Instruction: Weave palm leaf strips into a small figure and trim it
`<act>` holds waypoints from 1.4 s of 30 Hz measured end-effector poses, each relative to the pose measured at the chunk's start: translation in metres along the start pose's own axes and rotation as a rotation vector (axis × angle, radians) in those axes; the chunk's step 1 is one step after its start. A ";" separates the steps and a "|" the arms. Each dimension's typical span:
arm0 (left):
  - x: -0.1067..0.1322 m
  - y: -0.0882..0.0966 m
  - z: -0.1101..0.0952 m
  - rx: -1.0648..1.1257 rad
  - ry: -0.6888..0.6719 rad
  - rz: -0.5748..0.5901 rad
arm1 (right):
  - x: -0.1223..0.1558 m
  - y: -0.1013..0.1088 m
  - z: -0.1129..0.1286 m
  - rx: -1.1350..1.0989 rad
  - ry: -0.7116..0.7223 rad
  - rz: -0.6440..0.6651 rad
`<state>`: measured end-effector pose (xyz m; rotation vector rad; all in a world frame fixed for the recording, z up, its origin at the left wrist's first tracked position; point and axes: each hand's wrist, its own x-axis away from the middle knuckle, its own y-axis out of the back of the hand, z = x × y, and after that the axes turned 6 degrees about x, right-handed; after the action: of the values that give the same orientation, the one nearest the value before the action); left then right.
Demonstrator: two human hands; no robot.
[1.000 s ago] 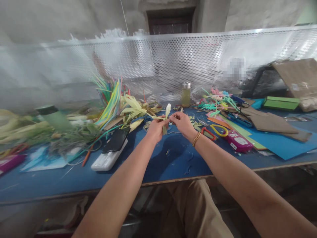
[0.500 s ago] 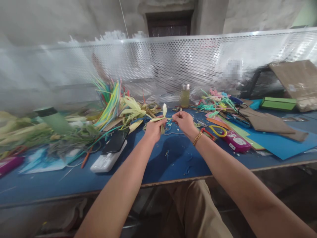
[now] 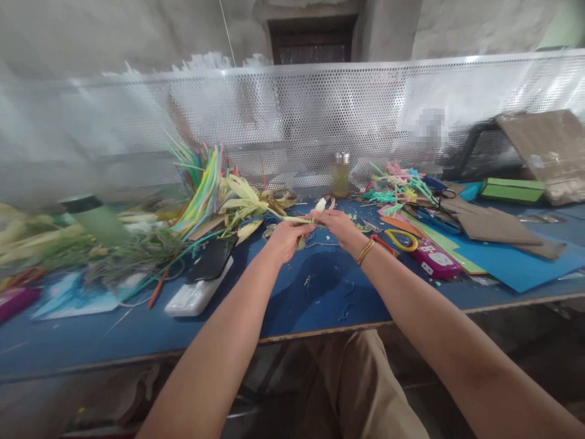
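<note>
Over the middle of the blue table, my left hand is closed on a pale green-yellow strip that looks like corn husk. My right hand, a gold-coloured bracelet on its wrist, meets the left hand and has its fingers closed on the same husk. A pale tip of it sticks up beside the right fingers. Much of the husk is covered by the fingers. Just left of the hands lie more dry husks.
Left: colourful pipe cleaners, green bottle, black phone on a white device. Right: yellow-handled scissors, purple box, blue paper, brown cardboard. A glass bottle stands behind, before a perforated metal screen.
My right hand has moved left to meet my left hand and now grips the husk too. The upright husk piece has tilted to the right.
</note>
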<state>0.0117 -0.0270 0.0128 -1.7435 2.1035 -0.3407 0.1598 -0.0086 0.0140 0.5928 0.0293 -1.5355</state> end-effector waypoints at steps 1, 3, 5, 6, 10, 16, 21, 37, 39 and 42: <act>0.000 -0.001 0.001 -0.002 0.014 0.012 | 0.000 -0.001 0.001 -0.055 0.000 0.007; 0.000 -0.002 0.002 0.008 0.036 0.015 | 0.001 -0.003 0.002 -0.165 -0.004 -0.002; -0.001 -0.002 0.003 0.017 0.049 -0.002 | 0.001 -0.005 0.003 -0.226 0.001 -0.022; -0.002 -0.001 0.003 0.013 0.053 -0.010 | 0.001 -0.005 0.004 -0.238 0.004 -0.022; -0.003 -0.001 0.005 -0.024 0.053 -0.022 | 0.001 -0.006 0.004 -0.170 -0.013 -0.070; -0.004 -0.004 0.006 -0.064 0.032 -0.027 | -0.001 -0.007 -0.002 -0.041 -0.050 -0.198; -0.002 0.000 0.008 -0.238 -0.020 -0.030 | -0.008 0.005 -0.008 0.197 -0.007 -0.174; 0.006 -0.004 0.002 -0.157 0.078 0.026 | -0.006 0.013 0.006 0.115 0.265 -0.021; 0.006 -0.004 0.002 -0.129 0.124 -0.014 | -0.005 0.011 0.005 0.096 0.249 -0.049; 0.004 -0.002 0.002 -0.158 0.178 -0.033 | -0.004 0.009 0.004 0.097 0.229 -0.046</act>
<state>0.0135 -0.0315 0.0109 -1.9028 2.2835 -0.3596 0.1661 -0.0068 0.0221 0.8484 0.1442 -1.5131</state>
